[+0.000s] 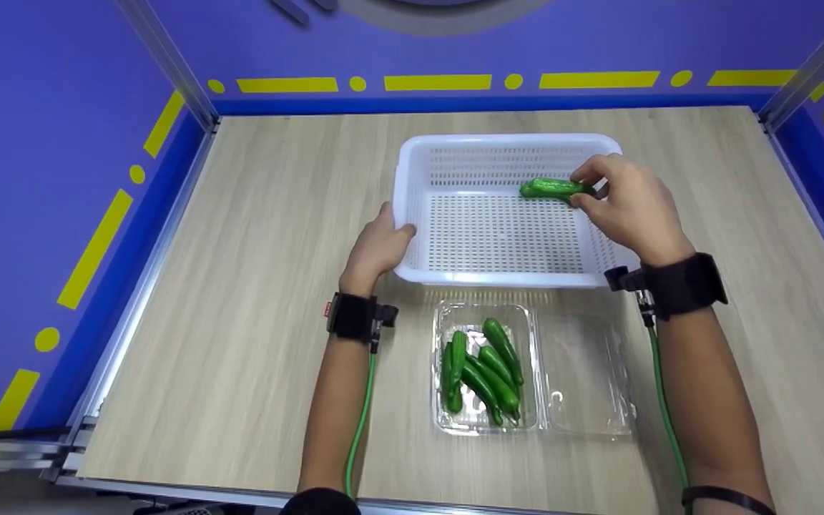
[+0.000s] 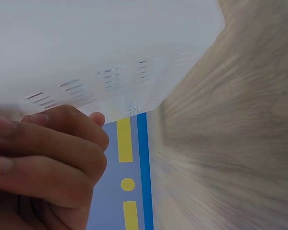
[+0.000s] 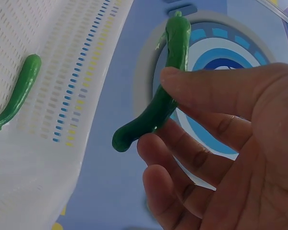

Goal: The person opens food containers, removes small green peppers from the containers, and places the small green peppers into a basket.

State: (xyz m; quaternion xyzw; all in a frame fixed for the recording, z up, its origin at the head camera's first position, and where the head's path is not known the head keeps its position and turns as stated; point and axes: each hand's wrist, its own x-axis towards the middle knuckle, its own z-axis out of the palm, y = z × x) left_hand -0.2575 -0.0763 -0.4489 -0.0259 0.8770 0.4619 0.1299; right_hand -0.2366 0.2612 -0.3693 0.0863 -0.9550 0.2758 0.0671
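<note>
A white slotted basket (image 1: 498, 279) is on the table. My left hand (image 1: 378, 247) grips its left rim, thumb over the edge; in the left wrist view the curled fingers (image 2: 53, 148) are outside the wall. Over the basket's right back part, my right hand (image 1: 630, 204) pinches a curved green cucumber (image 3: 175, 72) between thumb and fingers. Another cucumber (image 3: 20, 91) lies in the basket, mostly hidden in the head view by the held one. Nearer me, several cucumbers (image 1: 501, 350) lie in a clear plastic clamshell box (image 1: 448, 429).
The clamshell's lid (image 1: 587, 379) lies folded open to the right, beneath my right forearm's left side. Blue walls with yellow marks (image 1: 437, 84) border the wooden table (image 1: 262, 286) at the back and sides. Green cables (image 1: 362, 415) run along both forearms.
</note>
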